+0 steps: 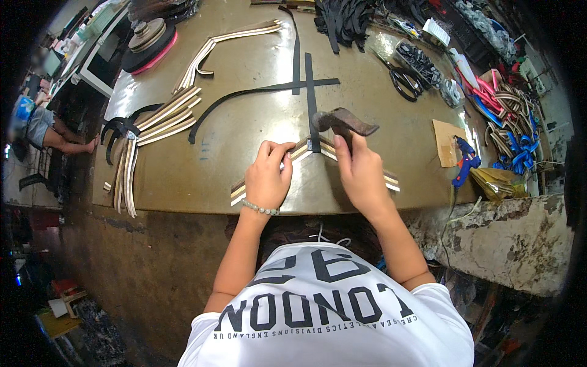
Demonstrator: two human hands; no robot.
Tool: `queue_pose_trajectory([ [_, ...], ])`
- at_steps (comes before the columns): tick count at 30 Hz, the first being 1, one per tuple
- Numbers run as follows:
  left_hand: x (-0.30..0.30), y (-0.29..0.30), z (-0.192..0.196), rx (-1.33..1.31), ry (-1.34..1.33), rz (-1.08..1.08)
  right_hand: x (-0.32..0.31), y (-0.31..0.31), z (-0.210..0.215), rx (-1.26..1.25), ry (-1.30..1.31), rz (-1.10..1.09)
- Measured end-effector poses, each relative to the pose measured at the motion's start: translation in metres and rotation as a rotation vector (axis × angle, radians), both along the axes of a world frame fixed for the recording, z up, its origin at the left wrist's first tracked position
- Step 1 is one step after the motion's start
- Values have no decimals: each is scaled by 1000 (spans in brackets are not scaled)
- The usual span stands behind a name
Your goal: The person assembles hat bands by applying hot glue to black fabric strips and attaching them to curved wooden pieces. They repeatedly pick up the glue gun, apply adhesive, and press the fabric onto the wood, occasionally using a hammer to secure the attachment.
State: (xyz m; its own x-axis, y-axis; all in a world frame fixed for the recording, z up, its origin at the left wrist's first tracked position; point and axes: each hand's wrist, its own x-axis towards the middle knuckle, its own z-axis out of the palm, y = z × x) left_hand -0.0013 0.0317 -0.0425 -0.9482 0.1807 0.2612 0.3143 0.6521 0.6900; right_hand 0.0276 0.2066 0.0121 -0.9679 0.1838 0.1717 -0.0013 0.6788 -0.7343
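Observation:
My right hand (362, 174) is closed around the handle of a hammer, whose brown metal head (350, 120) is over the worktable, close to a strap joint. My left hand (269, 173) has its fingers bent and pressed onto a striped strap (238, 192) in brown, cream and black, just left of the joint. The striped strap bends there into a wide upturned V, partly hidden by both hands. A black strap (311, 92) runs from the joint toward the far side. Another black strap (257, 92) lies crosswise at it.
On the worktable (244, 131), bundled striped straps (131, 153) lie left. Black round discs (150, 46) sit far left; scissors (405, 82) and black straps (345, 24) far right. A blue glue gun (466, 162) rests right, beside cardboard (446, 142). Another person's leg (70, 140) shows at left.

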Motion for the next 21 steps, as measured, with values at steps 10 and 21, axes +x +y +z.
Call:
queue_pose_trajectory([
  [10,-1,7,16,-253,35,-12,-28,75,-22,453,30,-152],
  [21,-10,14,8,-236,107,-137,-5,34,-40,410,314,451],
])
